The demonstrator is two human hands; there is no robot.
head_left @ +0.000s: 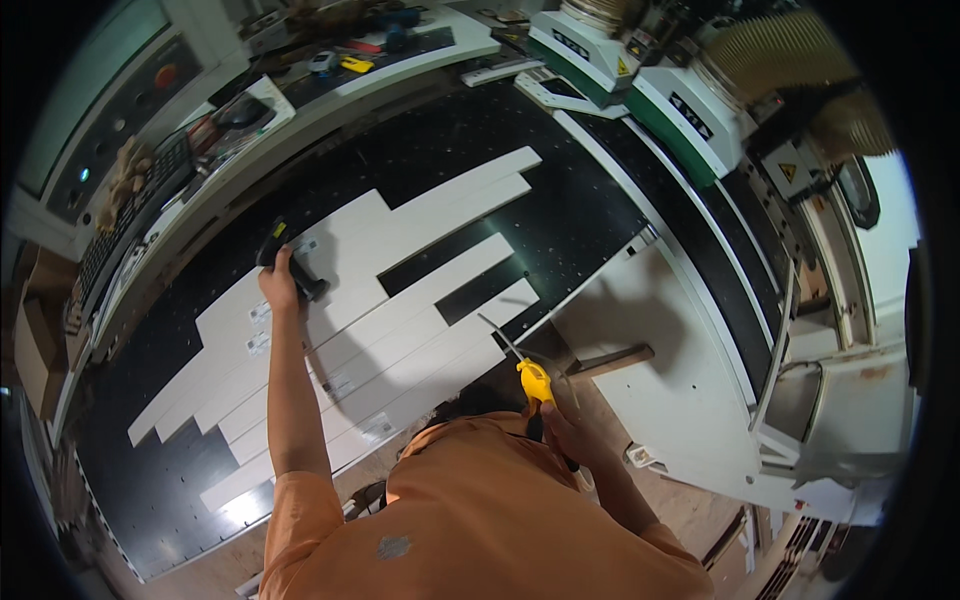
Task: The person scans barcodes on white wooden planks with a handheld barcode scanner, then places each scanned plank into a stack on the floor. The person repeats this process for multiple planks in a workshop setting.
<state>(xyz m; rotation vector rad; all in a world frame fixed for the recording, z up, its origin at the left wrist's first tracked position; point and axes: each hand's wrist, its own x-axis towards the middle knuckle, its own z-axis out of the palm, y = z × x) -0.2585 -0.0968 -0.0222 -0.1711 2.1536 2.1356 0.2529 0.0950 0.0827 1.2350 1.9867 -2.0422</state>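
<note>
My left hand point(280, 283) is closed around the grip of a black handheld barcode scanner point(271, 243), held over the white boards. Several long white boards point(370, 250) lie side by side at staggered lengths on the black table point(170, 500). Small printed labels point(258, 343) are stuck on some of them. Low and near my body, my right hand point(562, 428) grips a yellow air blow gun point(535, 380). Its thin metal nozzle point(498, 335) points up and left, over the near ends of the boards.
A green and white machine point(660, 110) with ribbed hoses point(790, 60) stands at the back right. Along the far left run a keyboard point(140, 220) and a control panel with a red button point(165, 76). Tools lie on a white-edged bench point(430, 50). A white panel point(660, 340) sits at the right.
</note>
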